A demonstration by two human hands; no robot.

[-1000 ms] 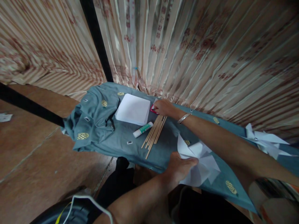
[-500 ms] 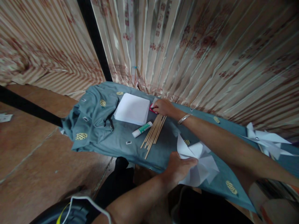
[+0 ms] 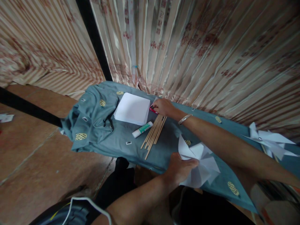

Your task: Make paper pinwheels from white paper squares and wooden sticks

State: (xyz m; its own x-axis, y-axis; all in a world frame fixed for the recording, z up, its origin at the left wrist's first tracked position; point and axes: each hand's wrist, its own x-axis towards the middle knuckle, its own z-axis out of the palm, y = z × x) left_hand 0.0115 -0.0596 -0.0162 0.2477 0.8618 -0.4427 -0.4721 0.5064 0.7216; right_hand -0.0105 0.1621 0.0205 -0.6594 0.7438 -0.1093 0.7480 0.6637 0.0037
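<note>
My left hand [image 3: 181, 165] is closed on a folded white paper pinwheel [image 3: 201, 161], with the thumb pressed over its middle. Farther up the cloth, my right hand [image 3: 164, 107] has its fingers pinched together at a small red packet [image 3: 153, 109]. Something small and dark shows at those fingertips; what it is I cannot make out. Just below that hand lies a bundle of thin wooden sticks [image 3: 153, 132]. A glue stick [image 3: 142, 129] rests to their left. Beside the packet sits a stack of white square paper [image 3: 132, 108].
A second white pinwheel [image 3: 269, 139] on a stick lies at the right end of the blue-green cloth [image 3: 122, 137]. Bunched cloth [image 3: 93, 109] covers the left end. A pleated curtain [image 3: 168, 47] hangs behind, and a black pole [image 3: 93, 37] stands at the back left.
The right fingers have shifted slightly at the red packet, which now shows less of its red face. My left hand and its pinwheel stay in place.
</note>
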